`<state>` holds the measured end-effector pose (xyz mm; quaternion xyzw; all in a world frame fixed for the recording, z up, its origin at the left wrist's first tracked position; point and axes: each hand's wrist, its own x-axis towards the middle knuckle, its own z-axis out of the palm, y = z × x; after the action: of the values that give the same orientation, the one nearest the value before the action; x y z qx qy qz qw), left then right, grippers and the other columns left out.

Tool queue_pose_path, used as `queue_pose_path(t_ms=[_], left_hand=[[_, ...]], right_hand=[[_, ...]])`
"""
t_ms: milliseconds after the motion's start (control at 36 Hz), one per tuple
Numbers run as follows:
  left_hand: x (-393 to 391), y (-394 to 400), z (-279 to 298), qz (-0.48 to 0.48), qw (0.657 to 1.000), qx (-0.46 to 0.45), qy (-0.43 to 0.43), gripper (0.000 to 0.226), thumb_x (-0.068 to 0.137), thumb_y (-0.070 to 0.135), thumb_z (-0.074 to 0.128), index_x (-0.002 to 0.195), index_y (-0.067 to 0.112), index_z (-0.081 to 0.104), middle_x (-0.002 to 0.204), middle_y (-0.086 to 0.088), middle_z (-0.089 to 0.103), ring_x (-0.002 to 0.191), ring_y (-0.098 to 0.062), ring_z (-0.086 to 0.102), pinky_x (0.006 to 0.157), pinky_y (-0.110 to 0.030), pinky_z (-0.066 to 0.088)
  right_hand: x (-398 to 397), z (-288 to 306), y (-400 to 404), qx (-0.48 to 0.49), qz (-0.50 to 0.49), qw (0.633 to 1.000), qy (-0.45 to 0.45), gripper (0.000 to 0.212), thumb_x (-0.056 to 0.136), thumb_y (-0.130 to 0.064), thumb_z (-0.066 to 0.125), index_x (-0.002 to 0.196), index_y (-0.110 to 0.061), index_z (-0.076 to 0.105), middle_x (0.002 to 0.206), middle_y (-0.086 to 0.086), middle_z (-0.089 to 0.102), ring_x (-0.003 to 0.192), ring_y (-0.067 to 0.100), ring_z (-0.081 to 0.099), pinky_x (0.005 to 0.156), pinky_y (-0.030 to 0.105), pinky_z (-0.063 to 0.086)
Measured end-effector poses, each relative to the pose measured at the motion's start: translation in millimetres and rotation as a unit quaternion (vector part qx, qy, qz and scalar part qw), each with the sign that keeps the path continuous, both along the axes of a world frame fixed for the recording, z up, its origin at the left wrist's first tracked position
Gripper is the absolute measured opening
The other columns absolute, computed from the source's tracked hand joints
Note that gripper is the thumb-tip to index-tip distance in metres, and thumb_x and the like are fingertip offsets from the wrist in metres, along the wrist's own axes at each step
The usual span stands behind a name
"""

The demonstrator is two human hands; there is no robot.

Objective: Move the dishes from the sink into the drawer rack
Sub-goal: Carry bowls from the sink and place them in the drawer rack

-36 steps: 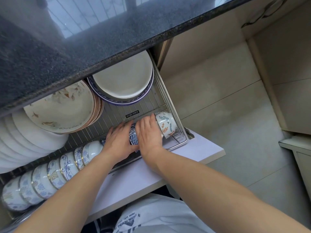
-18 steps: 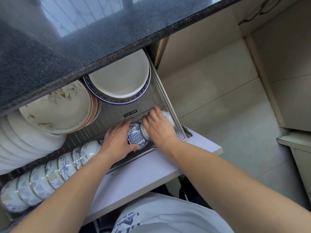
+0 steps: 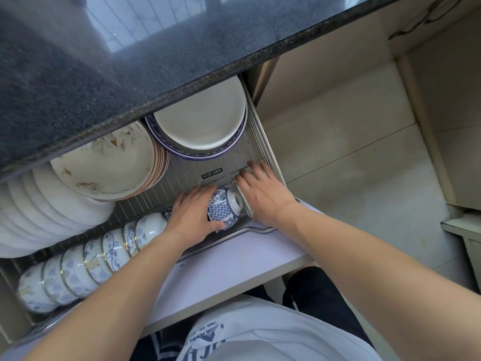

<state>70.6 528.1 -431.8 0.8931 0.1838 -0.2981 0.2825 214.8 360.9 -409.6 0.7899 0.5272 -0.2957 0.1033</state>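
A blue-patterned bowl point(image 3: 226, 207) lay on its side at the drawer rack point(image 3: 256, 142)'s front right, likely glazed, slippery and breakable. The left hand point(image 3: 191, 214) cupped its side; the right hand point(image 3: 263, 192) curled over a mostly hidden neighbouring bowl point(image 3: 240, 190). Best gripped across the rim.

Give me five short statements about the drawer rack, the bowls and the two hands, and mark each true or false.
1. The left hand grips a blue-and-white patterned bowl lying on its side. True.
2. The right hand is lifted clear above the countertop. False: it is down in the drawer rack, over a bowl at the right end.
3. A row of bowls lies along the front of the rack, left of the hands. True.
4. The plates in the rack all lie in one flat stack. False: the floral plates and the white plates lean on edge in separate groups.
5. The drawer is pushed shut. False: it is pulled out under the dark countertop.
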Motion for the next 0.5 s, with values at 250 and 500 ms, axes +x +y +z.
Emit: queue_pose_path(t_ms=[250,500], left_hand=[[-2.6,-1.1,0.1,0.005,1.000,0.004,0.008,0.104,0.067,0.057,0.083,0.154,0.030,0.033,0.157,0.006,0.042,0.148,-0.021,0.033,0.120,-0.054,0.026],[9.4,-12.0,1.5,-0.020,0.999,0.036,0.030,0.100,0.074,0.064,0.074,0.156,0.029,0.031,0.162,0.004,0.033,0.153,-0.027,0.018,0.124,-0.052,0.017]], right_hand=[[2.0,-1.3,7.5,-0.043,-0.036,0.998,0.009,0.095,0.070,-0.034,0.080,0.150,-0.017,0.033,0.163,0.013,0.013,0.151,0.044,0.007,0.123,0.054,0.014],[-3.3,0.8,18.5,-0.124,-0.064,0.990,0.029,0.121,0.075,-0.042,0.084,0.161,-0.019,0.001,0.167,0.015,0.006,0.151,0.049,0.007,0.123,0.052,0.015]])
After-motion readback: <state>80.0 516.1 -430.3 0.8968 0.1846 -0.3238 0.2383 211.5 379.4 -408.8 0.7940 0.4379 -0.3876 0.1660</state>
